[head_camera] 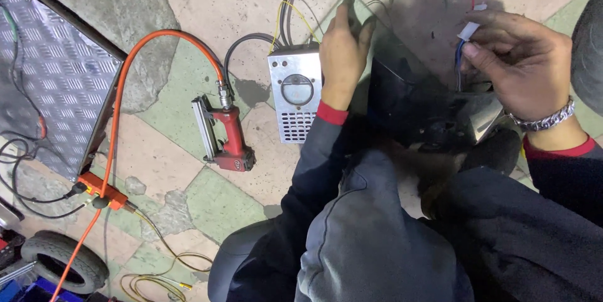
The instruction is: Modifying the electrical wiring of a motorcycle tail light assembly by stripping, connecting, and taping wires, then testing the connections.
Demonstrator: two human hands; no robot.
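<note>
My left hand [342, 51] rests flat, fingers together, on the top edge of a dark metal housing [408, 98] that sits on the floor between my knees. My right hand [515, 66] pinches a small white plastic connector [468, 31] with blue wires [458, 57] hanging from it, above the right side of the housing. A chain bracelet is on my right wrist. A silver perforated metal box [295, 91] with a round dial lies just left of my left hand, with black and yellow cables running out of its top.
A red pneumatic nail gun [227, 135] lies on the stone floor, joined to an orange air hose [125, 88]. A checker-plate metal sheet [56, 76] lies at left. An orange power strip [100, 192], a small tyre [63, 261] and loose yellow wires [157, 280] lie at lower left.
</note>
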